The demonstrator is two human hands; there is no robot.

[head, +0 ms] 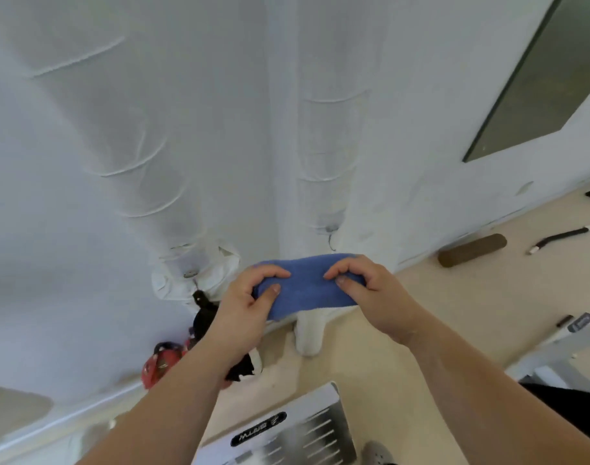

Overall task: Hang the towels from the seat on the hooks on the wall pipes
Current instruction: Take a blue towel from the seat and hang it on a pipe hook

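- A white painted wall (219,95) fills most of the view. Two vertical pipes wrapped in wrinkled white covering run down it, the left pipe (146,169) and the right pipe (330,146).
- A beige floor (437,297) meets the wall along a white skirting.
- A dark grey glass panel (538,78) is set in the wall at upper right.
- A flat white-and-grey panel with a black oval label and rows of slots (286,431) lies at the bottom edge, near the person's arms.
- The blue terry towel (303,286) is held up in front of the foot of the right pipe, stretched sideways between both hands, off the floor.
- The left hand (243,307) pinches the towel's left end, thumb in front and fingers curled over the top edge.
- The right hand (374,290) grips the right end the same way, fingers curled over the cloth.
- A white cloth-like shape (308,333) shows just below the blue towel; whether it hangs from a hook cannot be told.
- A black fabric piece (203,317) hangs by the foot of the left pipe, partly behind the left wrist.
- A red-and-black object (162,362) sits on the floor against the wall.
- A brown cylinder (471,250) lies by the skirting at right, with a black rod with white tips (565,238) beyond it.
- A small dark hook (330,236) sticks out low on the right pipe, just above the towel.
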